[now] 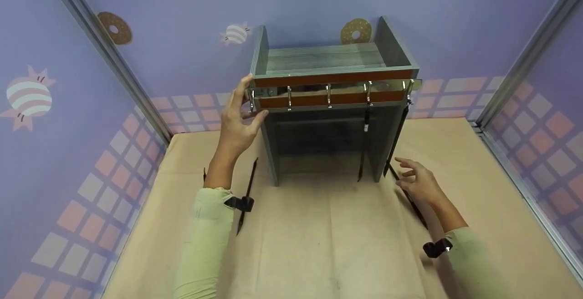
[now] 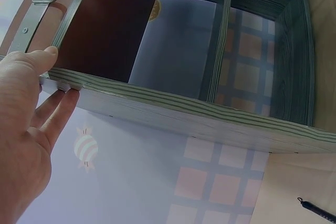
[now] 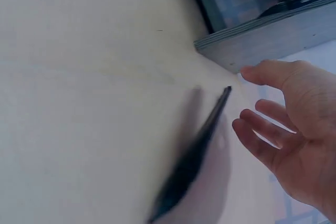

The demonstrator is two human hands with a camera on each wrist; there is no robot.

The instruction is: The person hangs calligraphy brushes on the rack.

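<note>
your left hand [image 1: 237, 123] grips the top-left corner of the grey wooden shelf [image 1: 328, 107], thumb on the hook rail [image 1: 332, 90] | shelf stands on the surface [image 1: 319, 244] at 12 o'clock | right hand [image 1: 419, 183] open, fingers spread, just over a black strap [image 1: 410, 196] at 3 o'clock | no readable writing anywhere
</note>
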